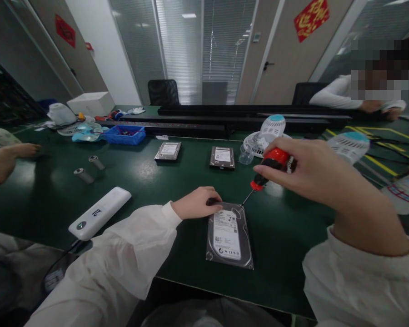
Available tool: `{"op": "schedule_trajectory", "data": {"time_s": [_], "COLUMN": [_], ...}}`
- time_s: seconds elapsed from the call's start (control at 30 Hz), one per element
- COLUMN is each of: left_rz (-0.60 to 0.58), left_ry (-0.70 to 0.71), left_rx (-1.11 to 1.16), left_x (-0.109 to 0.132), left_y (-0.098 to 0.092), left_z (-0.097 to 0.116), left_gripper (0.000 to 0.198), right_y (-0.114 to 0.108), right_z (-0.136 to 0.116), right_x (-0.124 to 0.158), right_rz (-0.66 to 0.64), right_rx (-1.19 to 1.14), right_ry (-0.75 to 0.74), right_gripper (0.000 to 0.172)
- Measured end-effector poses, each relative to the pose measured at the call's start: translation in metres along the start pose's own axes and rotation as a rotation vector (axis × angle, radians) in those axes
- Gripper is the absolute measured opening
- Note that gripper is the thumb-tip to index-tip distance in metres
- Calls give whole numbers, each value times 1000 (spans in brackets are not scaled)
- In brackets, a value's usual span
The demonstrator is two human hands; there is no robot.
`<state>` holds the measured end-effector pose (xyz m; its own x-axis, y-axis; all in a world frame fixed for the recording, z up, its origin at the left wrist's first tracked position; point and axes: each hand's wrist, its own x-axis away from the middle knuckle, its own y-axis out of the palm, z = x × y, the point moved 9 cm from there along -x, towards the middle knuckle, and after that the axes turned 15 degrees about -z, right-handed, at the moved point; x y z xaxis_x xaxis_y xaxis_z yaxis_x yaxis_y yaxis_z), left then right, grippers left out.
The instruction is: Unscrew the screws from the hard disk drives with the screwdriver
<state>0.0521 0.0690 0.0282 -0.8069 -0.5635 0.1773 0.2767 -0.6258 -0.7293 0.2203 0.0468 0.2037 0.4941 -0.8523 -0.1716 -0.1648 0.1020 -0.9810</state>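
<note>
A hard drive (pixel 243 240) with a white label lies flat on the green table in front of me. My right hand (pixel 300 165) grips a red and black screwdriver (pixel 259 182), held tilted. Its tip meets the drive near the far right corner. At the far left corner, my left hand (pixel 198 203) rests against the drive with its fingers curled. A small dark object (pixel 211 201) shows under those fingers; its kind is hard to make out.
Two more hard drives (pixel 168 151) (pixel 222 157) lie farther back. A white power bank (pixel 100 213), two metal cylinders (pixel 83 175), a blue bin (pixel 125 135) and white fans (pixel 272 129) stand around. Another person's hand (pixel 12 159) is at left; a person (pixel 341 93) sits at far right.
</note>
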Motion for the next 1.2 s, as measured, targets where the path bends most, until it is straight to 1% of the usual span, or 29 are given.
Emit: {"op": "schedule_trajectory", "data": {"time_s": [0.03,0.1,0.13,0.2,0.23,0.27,0.33,0.4,0.43,0.5,0.57,0.6,0.63,0.7,0.77,0.8,0.87,0.93,1.03,1.07,1.13,1.2], "left_rz": [-1,-2,-2,-1,0,0,-4,-10,-14,-16,-13,-8,-3,-7,-11,-13,-15,-22,-22,-17,-11,-5], "left_ry": [0,2,4,7,8,9,9,6,5,7,13,18,20,13,3,1,0,-4,-8,-5,1,6], "left_rx": [4,8,10,11,11,12,16,21,22,23,23,21,19,18,20,23,27,34,30,25,18,15], "left_x": [0,0,0,0,0,0,-1,-1,-1,0,0,0,0,0,-1,-1,0,-1,-1,-1,-1,0], "left_y": [0,1,1,0,0,0,0,1,1,1,1,0,0,1,2,2,2,3,3,2,1,0], "left_z": [-1,-1,-1,-1,-1,-1,-1,-1,-2,-2,-1,-1,-1,-2,-2,-3,-3,-3,-2,-1,1,3], "left_gripper": [24,24,24,23,23,22,22,24,24,26,26,26,26,26,25,26,27,28,27,26,24,23], "right_y": [1,3,5,7,6,6,3,2,2,2,0,-1,-2,-3,-2,-1,2,4,4,2,0,-1], "right_z": [-2,-7,-10,-13,-13,-12,-8,-5,-6,-11,-15,-16,-15,-10,-6,-4,-3,-5,-7,-7,-6,-5], "right_x": [0,0,-1,-3,-4,-5,-5,-4,-4,-4,-3,-3,-3,-2,-2,-2,-2,-3,-3,-3,-2,-2], "right_rz": [-8,-24,-37,-46,-36,-18,23,30,19,-1,7,18,35,60,55,38,-10,-54,-50,-30,9,13], "right_rx": [-26,-90,-118,-142,-134,-111,-32,21,14,-57,-140,-161,-164,-133,-89,-75,-82,-124,-153,-141,-104,-78], "right_ry": [-38,-120,-148,-156,-131,-89,19,84,80,12,-60,-70,-62,-5,49,61,44,-3,-30,-19,16,30], "right_gripper": [41,54,58,55,52,50,51,52,49,38,28,26,27,35,43,43,36,30,24,25,38,43]}}
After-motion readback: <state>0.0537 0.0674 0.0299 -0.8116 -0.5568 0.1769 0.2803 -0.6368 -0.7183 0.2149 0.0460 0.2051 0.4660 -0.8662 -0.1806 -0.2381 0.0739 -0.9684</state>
